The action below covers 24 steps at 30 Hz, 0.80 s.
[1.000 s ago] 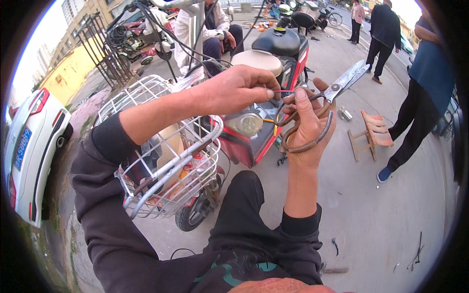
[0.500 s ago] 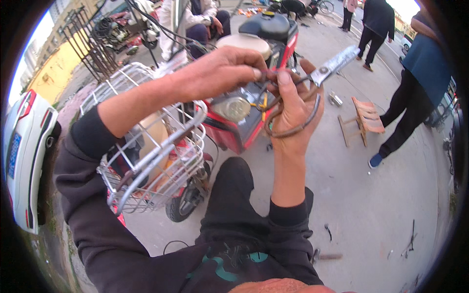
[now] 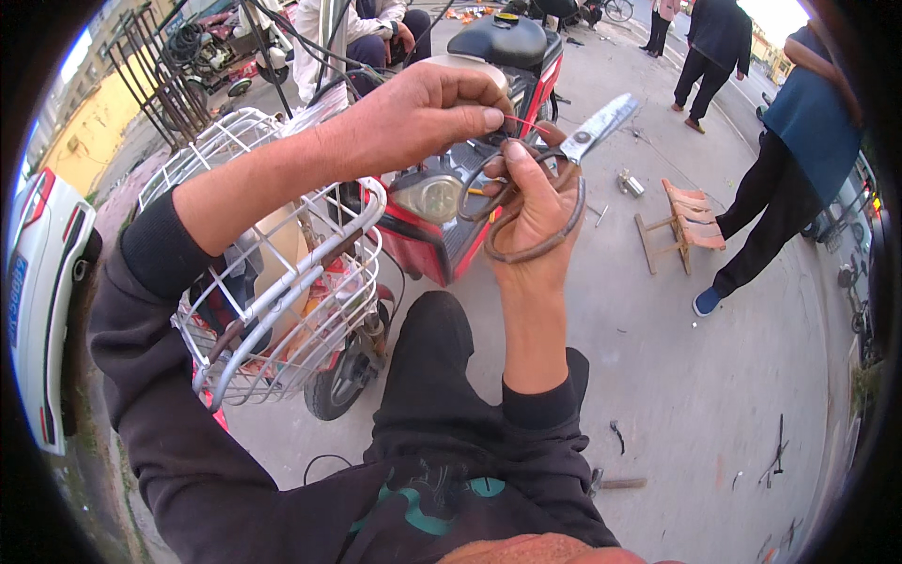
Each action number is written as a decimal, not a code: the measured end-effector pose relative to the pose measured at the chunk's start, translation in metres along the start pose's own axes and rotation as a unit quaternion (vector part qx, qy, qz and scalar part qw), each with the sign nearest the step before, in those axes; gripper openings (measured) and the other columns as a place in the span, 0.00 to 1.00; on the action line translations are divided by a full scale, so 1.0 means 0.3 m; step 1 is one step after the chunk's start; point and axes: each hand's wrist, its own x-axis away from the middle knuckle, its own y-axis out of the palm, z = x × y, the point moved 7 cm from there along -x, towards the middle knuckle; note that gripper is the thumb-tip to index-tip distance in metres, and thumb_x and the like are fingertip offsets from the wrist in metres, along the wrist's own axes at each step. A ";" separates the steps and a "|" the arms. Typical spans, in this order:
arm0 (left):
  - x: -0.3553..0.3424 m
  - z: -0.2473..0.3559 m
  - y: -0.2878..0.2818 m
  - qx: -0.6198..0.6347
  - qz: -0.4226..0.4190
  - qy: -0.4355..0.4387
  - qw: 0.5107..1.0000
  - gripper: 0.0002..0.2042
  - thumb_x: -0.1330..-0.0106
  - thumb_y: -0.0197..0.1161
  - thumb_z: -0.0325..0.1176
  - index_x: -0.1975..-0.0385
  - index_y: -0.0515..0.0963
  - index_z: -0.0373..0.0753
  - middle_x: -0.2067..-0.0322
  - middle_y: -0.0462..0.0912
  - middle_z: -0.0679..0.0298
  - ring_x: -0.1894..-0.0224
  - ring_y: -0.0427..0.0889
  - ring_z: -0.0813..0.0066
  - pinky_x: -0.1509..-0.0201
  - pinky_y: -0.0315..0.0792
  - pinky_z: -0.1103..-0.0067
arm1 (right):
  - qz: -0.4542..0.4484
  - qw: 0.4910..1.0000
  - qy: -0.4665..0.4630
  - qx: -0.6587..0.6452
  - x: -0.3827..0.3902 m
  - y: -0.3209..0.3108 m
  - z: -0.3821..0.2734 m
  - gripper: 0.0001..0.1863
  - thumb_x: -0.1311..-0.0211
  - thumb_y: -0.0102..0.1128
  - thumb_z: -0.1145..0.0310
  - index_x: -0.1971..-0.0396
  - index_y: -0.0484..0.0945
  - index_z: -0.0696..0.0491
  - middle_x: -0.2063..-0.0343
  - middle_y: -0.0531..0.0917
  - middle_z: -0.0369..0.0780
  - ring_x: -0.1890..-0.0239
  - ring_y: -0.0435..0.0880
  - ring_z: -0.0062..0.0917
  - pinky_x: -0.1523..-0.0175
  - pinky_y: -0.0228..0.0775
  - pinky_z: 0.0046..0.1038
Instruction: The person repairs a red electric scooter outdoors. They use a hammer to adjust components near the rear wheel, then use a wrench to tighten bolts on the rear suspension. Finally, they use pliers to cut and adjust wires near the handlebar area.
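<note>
My left hand [image 3: 427, 113] is closed in a pinch, with a thin red wire [image 3: 524, 121] running from its thumb and fingertip. The wire stretches across a short gap to my right hand [image 3: 537, 202]. Scissors [image 3: 598, 130] with large brown loop handles hang in my right hand, the pale blades pointing up to the right and away from the wire. My right thumb and fingertips are near the wire's other end; whether they grip it is hard to make out. Beyond my hands stands a red electric scooter [image 3: 448, 249] with a round headlight.
A white wire basket [image 3: 272, 282] on a wheeled vehicle stands close on my left. A folding stool [image 3: 695, 221] is to the right, beside a standing person [image 3: 799, 141]. A hammer [image 3: 622, 484] and several small tools lie on the ground. A white car [image 3: 52, 310] is far left.
My hands have drawn slightly apart, and more of the red wire shows between them. The scissors' handle loops have shifted in my right hand. The whole view has moved a little.
</note>
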 end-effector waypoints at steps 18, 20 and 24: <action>0.007 -0.025 -0.003 0.050 0.053 -0.084 0.994 0.09 0.25 0.60 0.38 0.54 0.79 0.41 0.77 0.78 0.73 0.82 0.66 0.95 0.82 0.54 0.90 | -0.026 0.842 -0.152 0.517 0.108 -0.122 -0.035 0.24 0.37 0.70 0.68 0.42 0.75 0.57 0.65 0.80 0.41 0.66 0.80 0.26 0.62 0.73 0.31; 0.003 -0.021 0.000 0.045 0.054 -0.083 0.994 0.09 0.25 0.61 0.38 0.54 0.80 0.41 0.77 0.79 0.72 0.81 0.69 0.94 0.82 0.54 0.90 | -0.028 0.791 -0.196 0.579 0.115 -0.111 -0.047 0.26 0.39 0.71 0.69 0.42 0.75 0.57 0.66 0.79 0.42 0.66 0.81 0.32 0.63 0.73 0.35; -0.001 -0.035 0.013 0.039 0.052 -0.067 0.996 0.09 0.26 0.61 0.35 0.53 0.81 0.39 0.73 0.81 0.72 0.78 0.74 0.93 0.81 0.57 0.90 | -0.040 0.736 -0.258 0.624 0.108 -0.064 -0.054 0.29 0.43 0.73 0.69 0.42 0.75 0.57 0.67 0.78 0.45 0.66 0.81 0.40 0.64 0.73 0.39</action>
